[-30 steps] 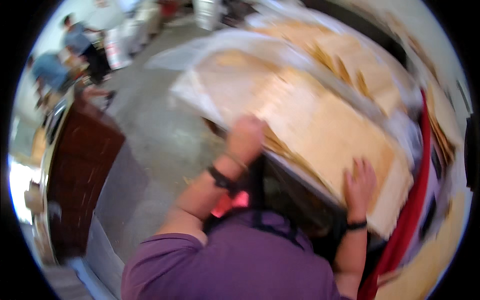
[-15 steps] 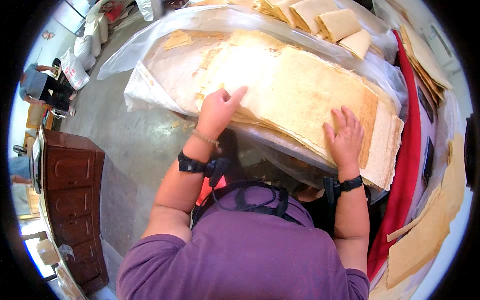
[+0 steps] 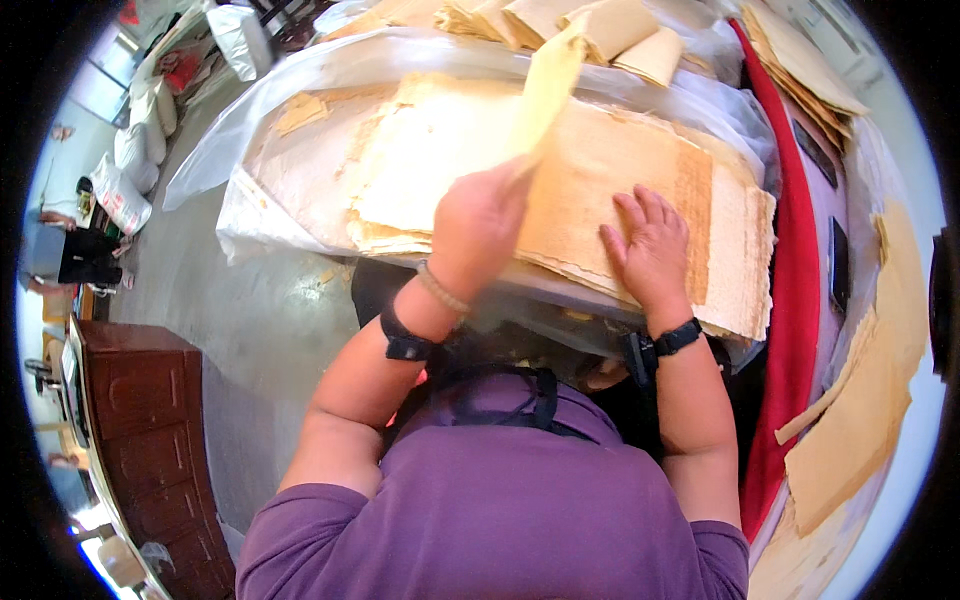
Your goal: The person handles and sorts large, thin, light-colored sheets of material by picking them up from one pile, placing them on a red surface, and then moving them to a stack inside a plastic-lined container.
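A stack of thin, pale-yellow, rough-edged sheets (image 3: 400,190) lies in front of me on white plastic. My left hand (image 3: 478,222) is closed on the left part of the top sheet (image 3: 548,100), which stands up steeply off the stack, tilted to the right. Motion smears those fingers a little, and the pinched edge is partly hidden. My right hand (image 3: 652,245) rests flat with fingers spread on the right part of the stack, beside a darker tan band. The kind of sheet material is not certain.
Folded bundles of similar sheets (image 3: 590,30) lie beyond the stack. A red cloth strip (image 3: 790,250) runs along the right, with dark phones (image 3: 838,265) and more sheets (image 3: 850,430) past it. A brown wooden cabinet (image 3: 145,400) stands left; a person (image 3: 85,250) is farther back.
My left hand has moved right and up from the stack's left side, raising the top sheet's left part. My right hand stays on the stack. The whole view has shifted somewhat.
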Motion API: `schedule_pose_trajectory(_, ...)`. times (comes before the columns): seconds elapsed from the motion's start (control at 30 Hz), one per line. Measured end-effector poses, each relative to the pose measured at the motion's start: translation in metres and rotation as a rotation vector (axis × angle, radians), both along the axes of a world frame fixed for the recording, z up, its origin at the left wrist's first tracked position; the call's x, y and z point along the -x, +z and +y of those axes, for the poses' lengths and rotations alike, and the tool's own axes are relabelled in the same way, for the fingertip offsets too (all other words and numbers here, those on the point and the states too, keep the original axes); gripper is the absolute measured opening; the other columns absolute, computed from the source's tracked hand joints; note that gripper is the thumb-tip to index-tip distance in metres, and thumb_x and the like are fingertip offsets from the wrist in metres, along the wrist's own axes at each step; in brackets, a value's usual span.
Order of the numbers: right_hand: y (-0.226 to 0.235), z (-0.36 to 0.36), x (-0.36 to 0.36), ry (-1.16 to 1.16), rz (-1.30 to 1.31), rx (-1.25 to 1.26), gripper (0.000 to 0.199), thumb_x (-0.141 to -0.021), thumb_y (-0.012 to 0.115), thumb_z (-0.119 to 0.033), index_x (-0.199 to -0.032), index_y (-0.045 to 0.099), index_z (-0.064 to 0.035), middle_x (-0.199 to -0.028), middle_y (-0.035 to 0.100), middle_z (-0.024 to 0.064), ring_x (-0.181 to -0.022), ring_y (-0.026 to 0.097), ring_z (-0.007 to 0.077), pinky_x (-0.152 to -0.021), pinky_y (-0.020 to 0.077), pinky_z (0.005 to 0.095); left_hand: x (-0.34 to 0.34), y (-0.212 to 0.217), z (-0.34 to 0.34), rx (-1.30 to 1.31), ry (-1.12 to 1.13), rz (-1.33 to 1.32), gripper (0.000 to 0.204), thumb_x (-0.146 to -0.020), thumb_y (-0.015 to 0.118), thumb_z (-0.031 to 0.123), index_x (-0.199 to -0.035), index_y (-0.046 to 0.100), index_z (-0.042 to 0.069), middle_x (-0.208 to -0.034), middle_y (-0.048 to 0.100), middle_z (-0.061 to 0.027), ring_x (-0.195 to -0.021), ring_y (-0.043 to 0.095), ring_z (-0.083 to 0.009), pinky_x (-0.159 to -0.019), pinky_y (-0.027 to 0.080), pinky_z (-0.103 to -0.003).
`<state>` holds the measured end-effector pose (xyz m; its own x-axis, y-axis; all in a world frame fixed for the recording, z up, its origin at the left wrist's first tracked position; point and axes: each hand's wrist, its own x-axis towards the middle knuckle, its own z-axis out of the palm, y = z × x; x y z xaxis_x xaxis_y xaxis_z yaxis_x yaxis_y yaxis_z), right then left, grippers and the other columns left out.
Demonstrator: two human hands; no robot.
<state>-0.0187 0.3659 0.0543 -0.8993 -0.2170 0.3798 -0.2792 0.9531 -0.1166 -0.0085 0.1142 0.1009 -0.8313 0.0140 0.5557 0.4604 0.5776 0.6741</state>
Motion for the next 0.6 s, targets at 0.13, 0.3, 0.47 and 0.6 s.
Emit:
schedule_pose_trajectory(0.13, 0.0, 0.002, 0.0, 0.001, 0.012, -0.002, 0.044, -0.092, 0.063, -0.039, -0.128, 0.066, -0.0139, -0.136, 0.06, 0.0111, -0.132, 0.049, 0.0323, -0.11, 0.0331, 0.0478, 0.005, 0.01, 0.056, 0.123, -0.118, 0.297, 0.033, -0.086, 0.068, 0.01, -0.119, 0.069, 0.006, -0.091, 0.073, -0.0155, -0.086, 0.068, -0.033, -0.082, 0.052, -0.043)
schedule_pose_trajectory(0.3, -0.013, 0.018, -0.002, 0.07, 0.03, 0.131, 0.038, -0.091, 0.058, -0.03, -0.12, 0.068, -0.0079, -0.123, 0.069, 0.0097, -0.126, 0.055, 0.032, -0.106, 0.0348, 0.0485, 0.006, -0.003, 0.116, 0.169, -0.42, 0.103, 0.022, -0.092, 0.062, 0.014, -0.109, 0.071, 0.004, -0.088, 0.071, -0.0166, -0.082, 0.066, -0.0355, -0.082, 0.051, -0.046)
schedule_pose_trajectory(0.47, -0.017, 0.026, 0.001, 0.023, -0.109, 0.428, 0.033, -0.089, 0.061, -0.024, -0.116, 0.068, -0.006, -0.12, 0.07, 0.0119, -0.118, 0.061, 0.0321, -0.099, 0.0432, 0.0429, 0.012, -0.005, 0.134, 0.061, -0.497, -0.022, 0.024, -0.094, 0.058, 0.017, -0.109, 0.07, 0.003, -0.089, 0.069, -0.0208, -0.083, 0.064, -0.0406, -0.081, 0.05, -0.048)
schedule_pose_trajectory(0.6, -0.021, 0.048, 0.008, -0.042, -0.132, 1.09, 0.042, -0.098, 0.061, -0.033, -0.123, 0.063, 0.0006, -0.123, 0.068, 0.0155, -0.115, 0.063, 0.0315, -0.095, 0.0482, 0.0345, 0.011, 0.002, 0.132, -0.009, -0.553, -0.153, 0.025, -0.095, 0.059, 0.02, -0.109, 0.068, 0.001, -0.089, 0.067, -0.0232, -0.085, 0.064, -0.0427, -0.076, 0.051, -0.048)
